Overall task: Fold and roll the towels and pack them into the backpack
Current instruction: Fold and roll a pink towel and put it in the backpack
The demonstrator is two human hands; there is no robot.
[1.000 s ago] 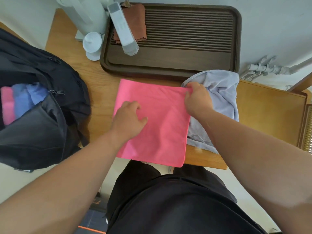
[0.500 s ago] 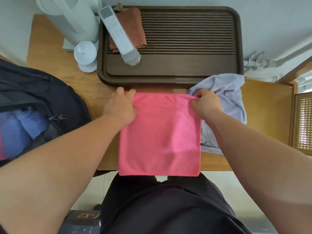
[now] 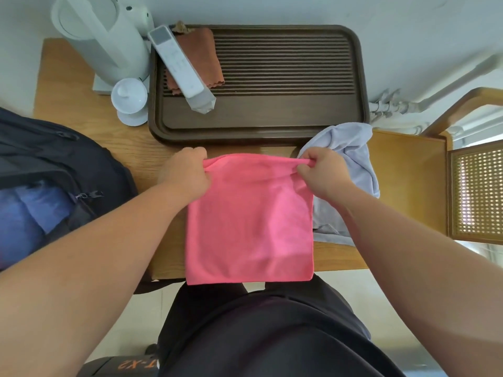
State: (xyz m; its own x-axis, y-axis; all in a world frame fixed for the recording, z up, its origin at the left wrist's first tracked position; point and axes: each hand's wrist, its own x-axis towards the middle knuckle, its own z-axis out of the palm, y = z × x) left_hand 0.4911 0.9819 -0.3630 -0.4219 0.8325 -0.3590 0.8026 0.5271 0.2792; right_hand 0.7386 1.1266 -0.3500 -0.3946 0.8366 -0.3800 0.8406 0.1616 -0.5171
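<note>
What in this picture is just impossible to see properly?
- Head view, backpack: cut off by the left edge; the number of towels inside is unknown.
- Head view, grey towel: partly under the pink towel and right forearm; shape unclear.
- Head view, brown cloth: partly hidden beneath the white device.
- Head view, left hand, right hand: fingertips hidden in bunched pink cloth.

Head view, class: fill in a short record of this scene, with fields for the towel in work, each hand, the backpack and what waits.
towel in work: pink towel, flat on the table, near edge overhanging
left hand: pinches its far left corner
right hand: pinches its far right corner
backpack: open, at the left, blue towels inside
waiting: grey towel, crumpled, right of the pink one
</note>
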